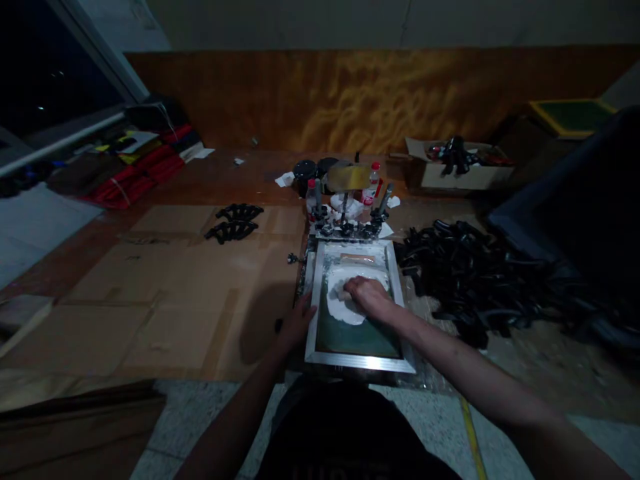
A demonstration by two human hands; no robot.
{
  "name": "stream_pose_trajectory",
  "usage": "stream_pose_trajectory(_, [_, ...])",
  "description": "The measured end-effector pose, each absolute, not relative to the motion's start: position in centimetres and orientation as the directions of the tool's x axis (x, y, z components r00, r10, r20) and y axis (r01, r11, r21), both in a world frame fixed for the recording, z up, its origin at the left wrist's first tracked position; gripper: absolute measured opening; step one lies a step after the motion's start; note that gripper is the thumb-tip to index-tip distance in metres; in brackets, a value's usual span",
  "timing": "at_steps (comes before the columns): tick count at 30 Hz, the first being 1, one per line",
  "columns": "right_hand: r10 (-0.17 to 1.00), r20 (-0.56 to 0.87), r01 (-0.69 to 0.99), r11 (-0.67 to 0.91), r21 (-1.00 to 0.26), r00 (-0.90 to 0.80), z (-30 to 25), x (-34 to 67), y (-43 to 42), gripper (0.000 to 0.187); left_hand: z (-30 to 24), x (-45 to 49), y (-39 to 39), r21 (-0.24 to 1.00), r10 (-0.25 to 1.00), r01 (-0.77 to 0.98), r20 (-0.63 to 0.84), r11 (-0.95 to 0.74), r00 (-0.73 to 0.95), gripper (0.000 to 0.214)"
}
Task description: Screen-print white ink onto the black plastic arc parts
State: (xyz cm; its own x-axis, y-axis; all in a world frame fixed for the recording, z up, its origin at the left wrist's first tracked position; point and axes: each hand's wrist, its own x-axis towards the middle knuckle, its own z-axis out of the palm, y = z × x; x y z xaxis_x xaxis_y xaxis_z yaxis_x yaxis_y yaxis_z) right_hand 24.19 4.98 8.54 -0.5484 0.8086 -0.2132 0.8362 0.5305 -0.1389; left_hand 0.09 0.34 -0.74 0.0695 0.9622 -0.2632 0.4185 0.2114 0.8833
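Observation:
A screen printing frame [360, 362] with a metal rim and green mesh lies flat in front of me. White ink or paste [350, 313] is spread over a patch of the mesh. My right hand [369, 293] is closed on a crumpled whitish rag [341, 291] and presses it on the white patch. At the frame's left rim, my left hand [299, 321] grips the edge, thumb toward the top of the rim; its other fingers are partly hidden. Behind the frame stands a clamp fixture [345, 227] with upright metal posts.
On the right lies a heap of black curved parts [460, 267]. Several similar parts [235, 222] sit in rows on cardboard [175, 280] at left. Red-capped bottles [371, 187] and black tubs [304, 171] stand behind the fixture. A box [465, 178] is at back right, folded fabric [135, 177] at back left.

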Motion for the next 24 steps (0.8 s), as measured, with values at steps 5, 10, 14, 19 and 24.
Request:
stream_pose_trajectory(5, [0.638, -0.196, 0.667, 0.706, -0.238, -0.745, 8.9, 25.5, 3.1, 0.019, -1.5, 0.0, 0.3, 0.897, 0.966, 0.386, -0.253, 0.216, 0.045, 0.052])
stream_pose_trajectory(10, [0.748, 0.012, 0.734, 0.654, -0.185, -0.664, 6.5, 25.2, 2.3, 0.018, -1.1, 0.2, 0.1, 0.916, 0.967, 0.328, -0.254, 0.23, 0.033, 0.055])
stream_pose_trajectory(14, [0.7, 0.04, 0.67, 0.696, -0.258, -0.713, 5.3, 25.3, 0.6, 0.022, -0.3, 0.5, -0.2, 0.922, 0.962, 0.286, -0.273, 0.26, 0.007, 0.057])
stream_pose_trajectory(19, [0.869, 0.011, 0.824, 0.472, -0.314, -0.494, 8.8, 24.0, 5.4, 0.04, 2.3, 0.4, -0.3, 0.93, 0.954, 0.237, -0.298, 0.282, 0.032, 0.066])
stream_pose_trajectory(24, [0.965, 0.228, 0.887, 0.216, -0.408, -0.13, 12.0, 28.9, 11.6, 0.052, 7.4, 0.0, 0.4, 0.94, 0.962, 0.208, -0.272, 0.269, -0.017, 0.05])
